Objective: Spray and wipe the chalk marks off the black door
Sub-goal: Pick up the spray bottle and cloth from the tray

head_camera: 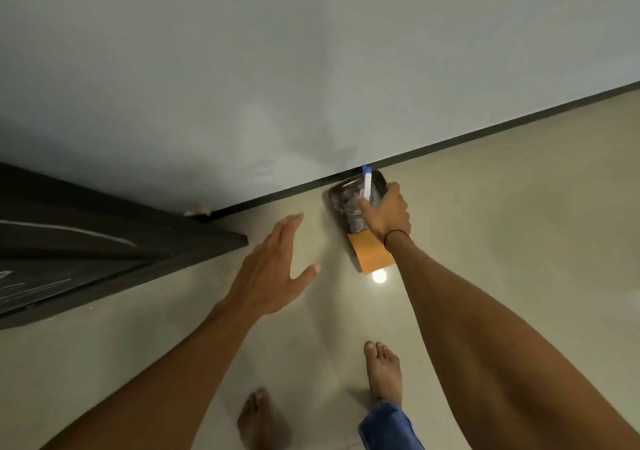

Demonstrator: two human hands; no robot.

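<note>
- A clear plastic spray bottle with a white-and-blue trigger head (366, 183) is seen standing on the pale glossy floor (519, 207), right against the dark skirting strip (485, 127) at the foot of the grey-white wall (311, 51).
- The bottle is gripped by the right hand (386, 214), its fingers curled round the neck just below the trigger head; a thin black band (396, 234) is worn on that wrist.
- A flat orange cloth (370, 253) is seen lying on the floor just on the near side of the bottle, partly covered by the right wrist.
- A bright round reflection of a lamp (379, 276) is shown on the floor just beyond the cloth's near edge.
- The left hand (273, 269) is held above the floor to the left of the bottle, fingers straight and close together, thumb spread wide, nothing held.
- The black door (86, 252) is seen well to the left of the bottle, its lower edge above the floor, with white chalk marks (69, 233) drawn across its panel.
- Two bare feet (382, 370) and a blue denim trouser hem (388, 425) are visible on the floor, well on the near side of the bottle.
</note>
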